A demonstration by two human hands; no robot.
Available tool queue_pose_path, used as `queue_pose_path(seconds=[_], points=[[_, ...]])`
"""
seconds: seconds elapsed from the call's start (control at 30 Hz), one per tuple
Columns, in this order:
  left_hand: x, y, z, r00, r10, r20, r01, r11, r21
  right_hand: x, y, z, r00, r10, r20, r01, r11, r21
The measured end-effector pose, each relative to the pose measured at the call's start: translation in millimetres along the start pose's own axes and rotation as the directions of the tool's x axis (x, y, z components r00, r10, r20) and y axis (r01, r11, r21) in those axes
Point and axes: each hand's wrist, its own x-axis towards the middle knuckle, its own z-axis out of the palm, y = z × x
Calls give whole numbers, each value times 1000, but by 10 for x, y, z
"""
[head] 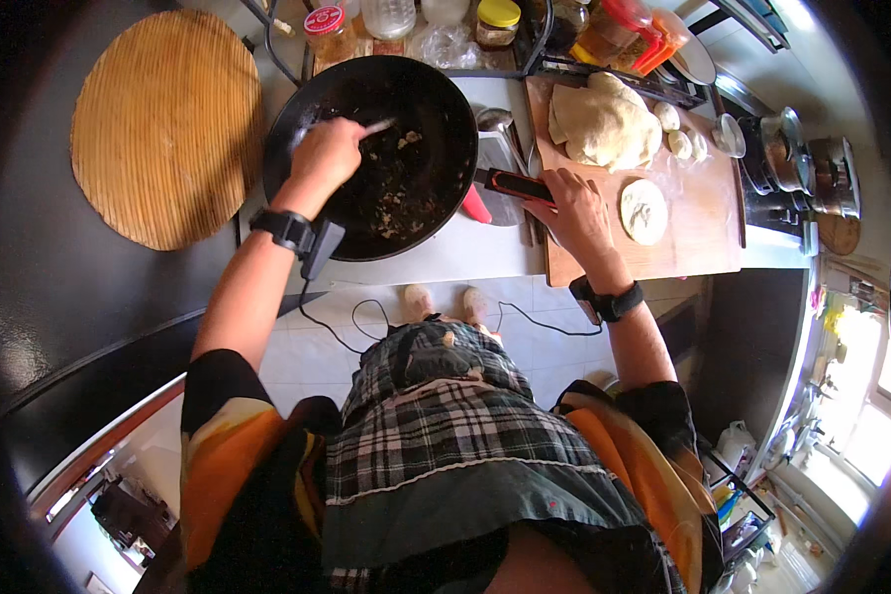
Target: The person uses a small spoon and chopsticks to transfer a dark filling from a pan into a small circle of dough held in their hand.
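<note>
My left hand [330, 156] is over the black wok [431, 215], its fingers closed around a slim pale utensil [379, 126] that is blurred, so its kind is unclear. Scattered in the wok's bottom are small browned food bits [397, 211]. My right hand [575, 208] grips the wok's black and orange handle [520, 185]. Beneath that handle lie a transparent flat-bladed tool with a red part [477, 204] and a metal ladle [495, 119]. Right of my right hand, a flat round of dough [644, 211] rests on a wooden board [683, 249].
A large dough mass [605, 126] and several small dough pieces [679, 145] share the board. Left of the wok is a round wooden board [167, 130]. Jars [497, 22] line a rack behind. Stacked pots [787, 148] stand at right. Cables hang from both wristbands.
</note>
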Motion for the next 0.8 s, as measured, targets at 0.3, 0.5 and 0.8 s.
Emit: queue_pose_path(seconds=[0.3, 0.5, 0.8], points=[[-333, 309, -159, 991, 72, 114, -74, 997, 18, -315, 33, -91, 918, 149, -367, -169, 985, -24], [-330, 133, 214, 970, 209, 124, -208, 978, -23, -398, 102, -55, 916, 213, -341, -203, 977, 65], [139, -212, -201, 998, -41, -50, 44, 997, 69, -371, 151, 62, 933, 223, -284, -116, 930, 348]])
